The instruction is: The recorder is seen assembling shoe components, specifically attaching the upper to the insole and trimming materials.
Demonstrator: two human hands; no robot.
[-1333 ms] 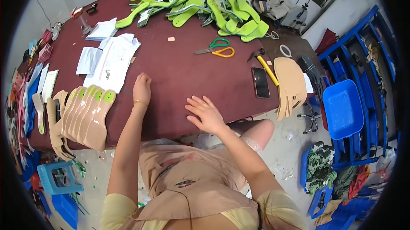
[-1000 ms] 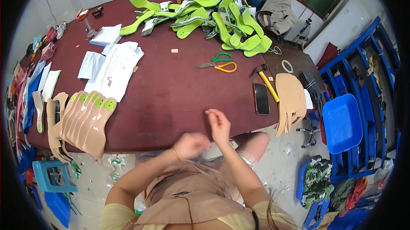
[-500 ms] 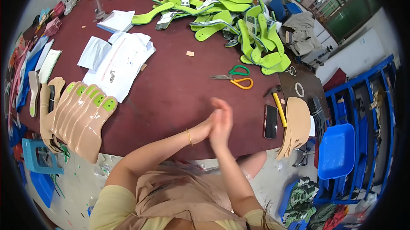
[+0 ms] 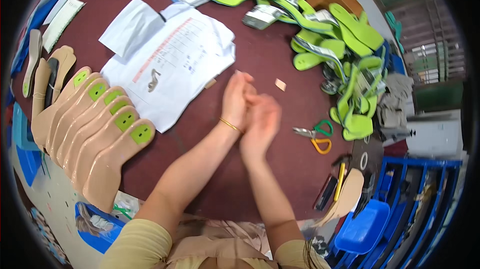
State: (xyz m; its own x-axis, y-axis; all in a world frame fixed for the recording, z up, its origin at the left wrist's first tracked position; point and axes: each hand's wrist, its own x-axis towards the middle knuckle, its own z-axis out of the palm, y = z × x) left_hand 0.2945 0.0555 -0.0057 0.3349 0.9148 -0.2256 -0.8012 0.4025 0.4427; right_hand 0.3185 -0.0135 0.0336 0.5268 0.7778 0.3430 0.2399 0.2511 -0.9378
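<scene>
I see my left hand and right hand pressed palm to palm above the maroon table, fingers straight, holding nothing. Nearest, the paper sheets lie just left of the left hand.

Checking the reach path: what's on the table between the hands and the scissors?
Head view: only bare maroon table lies between the right hand and the scissors. The small tan scrap sits farther up, off that line.

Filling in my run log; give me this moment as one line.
left hand: pressed against right hand, nothing visibly held | place: above dark red table | nearby: white papers, scissors, tan insoles
</scene>
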